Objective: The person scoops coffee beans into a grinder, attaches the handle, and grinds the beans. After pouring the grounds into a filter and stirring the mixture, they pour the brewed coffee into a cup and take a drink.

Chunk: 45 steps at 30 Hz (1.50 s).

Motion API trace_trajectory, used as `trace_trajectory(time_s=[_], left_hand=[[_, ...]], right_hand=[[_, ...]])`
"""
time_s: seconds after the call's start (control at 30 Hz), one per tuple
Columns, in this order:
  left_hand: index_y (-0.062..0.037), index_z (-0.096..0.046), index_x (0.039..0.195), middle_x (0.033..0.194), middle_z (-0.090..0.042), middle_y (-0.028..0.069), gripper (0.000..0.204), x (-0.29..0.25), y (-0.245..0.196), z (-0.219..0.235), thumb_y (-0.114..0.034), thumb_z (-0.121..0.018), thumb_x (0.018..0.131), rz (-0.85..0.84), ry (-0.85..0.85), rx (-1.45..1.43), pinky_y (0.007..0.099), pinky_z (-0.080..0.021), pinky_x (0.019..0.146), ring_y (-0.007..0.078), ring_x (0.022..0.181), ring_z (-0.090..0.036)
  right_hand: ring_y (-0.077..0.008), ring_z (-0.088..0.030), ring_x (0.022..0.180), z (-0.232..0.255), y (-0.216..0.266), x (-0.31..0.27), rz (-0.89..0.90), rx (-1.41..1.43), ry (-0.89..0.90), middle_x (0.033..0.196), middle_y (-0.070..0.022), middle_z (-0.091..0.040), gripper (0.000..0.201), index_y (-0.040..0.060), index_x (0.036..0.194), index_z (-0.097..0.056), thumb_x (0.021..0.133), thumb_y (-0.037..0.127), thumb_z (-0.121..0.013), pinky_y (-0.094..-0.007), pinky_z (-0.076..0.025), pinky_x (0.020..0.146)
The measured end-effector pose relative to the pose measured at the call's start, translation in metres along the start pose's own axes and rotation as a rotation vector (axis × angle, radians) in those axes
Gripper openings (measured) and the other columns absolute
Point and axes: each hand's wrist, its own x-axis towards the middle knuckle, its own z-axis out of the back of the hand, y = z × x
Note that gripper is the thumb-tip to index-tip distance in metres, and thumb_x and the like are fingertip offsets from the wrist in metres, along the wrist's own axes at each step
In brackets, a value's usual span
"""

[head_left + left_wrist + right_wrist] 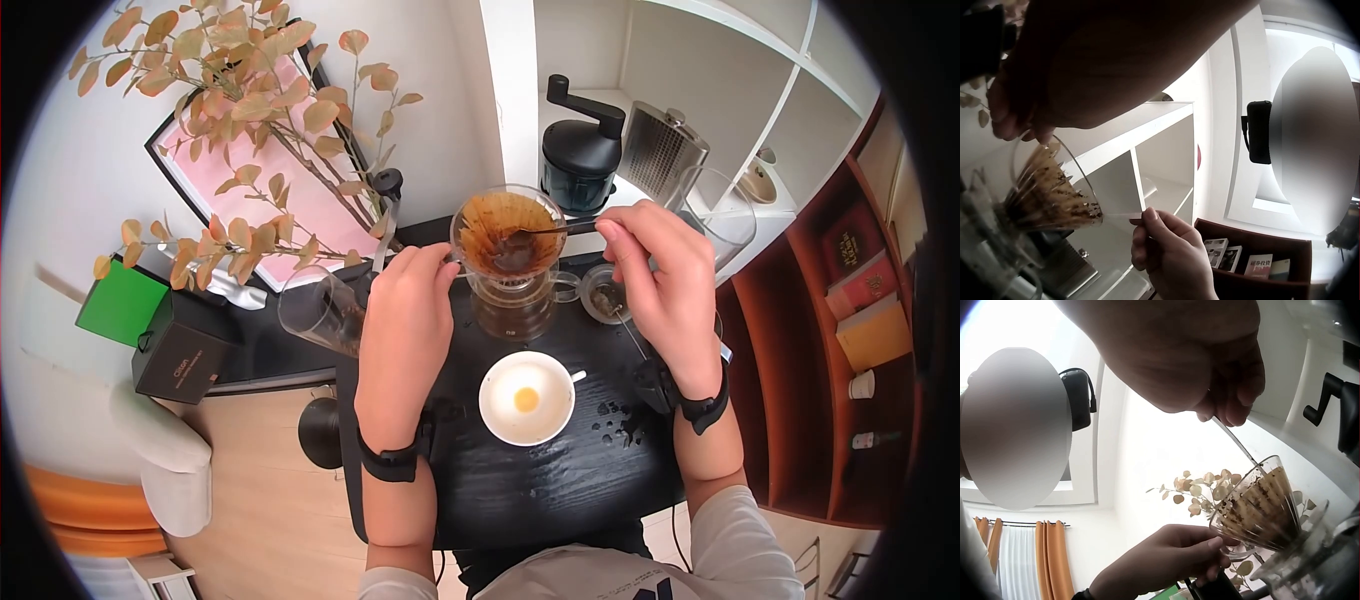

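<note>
The fingers of the right hand (668, 272) are pinching a spoon (545, 231) dipping into the glass dripper (507, 236), while the left hand (408, 320) is pinching the dripper's rim, steadying it atop the carafe (515, 308) on the worktop (560, 470).

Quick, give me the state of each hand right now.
Left hand: fingers pinch the rim of the glass dripper, steadying it.
Right hand: closed on a spoon, its tip in the wet grounds inside the dripper.
</note>
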Motion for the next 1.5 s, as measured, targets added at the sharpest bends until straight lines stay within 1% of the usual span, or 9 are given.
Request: trace_trajectory(time_s=[0.07,0.13,0.17,0.37,0.43,0.87,0.93,1.23,1.5], left_hand=[[0.0074,-0.069,0.111,0.097,-0.069,0.0231,0.015,-0.002,0.002,-0.002,-0.002,-0.064,0.099,0.002,0.005,0.003,0.05,-0.054,0.078,0.0453,0.088,-0.067],[0.0076,-0.07,0.117,0.084,-0.067,0.015,0.02,-0.003,0.005,-0.001,-0.001,-0.062,0.101,-0.062,-0.02,0.057,0.0339,-0.052,0.063,0.0212,0.064,-0.064],[0.0076,-0.07,0.117,0.084,-0.067,0.015,0.02,-0.003,0.005,0.0,-0.001,-0.062,0.101,-0.058,-0.024,0.059,0.0339,-0.052,0.063,0.0212,0.064,-0.064],[0.0077,-0.069,0.121,0.085,-0.065,0.0169,0.023,-0.004,0.003,0.0,0.0,-0.062,0.1,-0.043,-0.002,0.054,0.0359,-0.05,0.063,0.0233,0.065,-0.062],[0.0076,-0.069,0.116,0.096,-0.067,0.0226,0.02,-0.005,0.0,0.0,0.0,-0.064,0.097,-0.001,0.019,0.047,0.0489,-0.053,0.079,0.0438,0.089,-0.066],[0.009,-0.069,0.118,0.096,-0.067,0.0233,0.024,-0.004,0.002,-0.001,0.004,-0.064,0.096,-0.031,0.013,0.062,0.0486,-0.054,0.079,0.0431,0.089,-0.066],[0.0085,-0.069,0.118,0.097,-0.067,0.0236,0.023,-0.006,0.0,0.0,0.002,-0.064,0.097,-0.007,0.028,0.047,0.0492,-0.054,0.079,0.0439,0.09,-0.066],[0.0068,-0.068,0.119,0.097,-0.066,0.0238,0.021,-0.006,0.001,-0.001,-0.002,-0.063,0.1,-0.072,-0.008,0.069,0.0511,-0.054,0.079,0.0458,0.092,-0.066],[0.0072,-0.067,0.118,0.098,-0.066,0.024,0.021,-0.005,-0.004,0.0,-0.002,-0.063,0.1,-0.054,0.013,0.091,0.0509,-0.054,0.078,0.0458,0.09,-0.067]], right_hand=[[-0.0317,-0.062,0.065,-0.001,0.0,-0.003,0.012,0.003,0.011,0.077,-0.0149,-0.064,0.005,-0.0044,0.094,-0.07,0.095,0.0,-0.071,-0.0395,-0.049,0.061],[-0.0319,-0.063,0.065,-0.001,0.002,-0.003,0.024,-0.045,0.078,0.077,-0.0151,-0.065,0.004,-0.0042,0.094,-0.07,0.095,0.0,-0.071,-0.0391,-0.049,0.061],[-0.0319,-0.063,0.065,-0.001,0.004,-0.003,0.028,-0.041,0.081,0.077,-0.0151,-0.065,0.004,-0.0042,0.094,-0.07,0.095,0.0,-0.071,-0.0391,-0.049,0.061],[-0.0285,-0.062,0.064,0.006,0.012,-0.003,-0.019,-0.006,0.048,0.076,-0.0138,-0.064,0.003,-0.0044,0.095,-0.07,0.095,-0.001,-0.071,-0.0362,-0.049,0.06],[-0.0261,-0.063,0.063,0.004,0.009,-0.001,-0.015,0.047,0.005,0.076,-0.0134,-0.064,0.004,-0.0044,0.096,-0.071,0.095,-0.001,-0.07,-0.0348,-0.049,0.06],[-0.0241,-0.065,0.064,0.005,0.007,-0.001,-0.15,0.089,0.006,0.079,-0.0128,-0.067,0.005,-0.0039,0.097,-0.071,0.097,0.0,-0.068,-0.0341,-0.051,0.06],[-0.0249,-0.065,0.064,0.006,0.003,-0.002,-0.069,0.006,-0.062,0.079,-0.0126,-0.067,0.004,-0.0035,0.096,-0.07,0.096,0.0,-0.069,-0.0353,-0.05,0.059],[-0.0378,-0.063,0.069,0.007,0.021,-0.008,0.061,-0.18,0.053,0.082,-0.0164,-0.065,0.006,-0.0015,0.097,-0.067,0.094,-0.001,-0.073,-0.0404,-0.051,0.062],[-0.0363,-0.064,0.068,0.008,0.024,-0.008,0.112,-0.254,0.051,0.081,-0.0155,-0.064,0.008,-0.0013,0.096,-0.067,0.093,-0.001,-0.074,-0.0412,-0.05,0.06]])
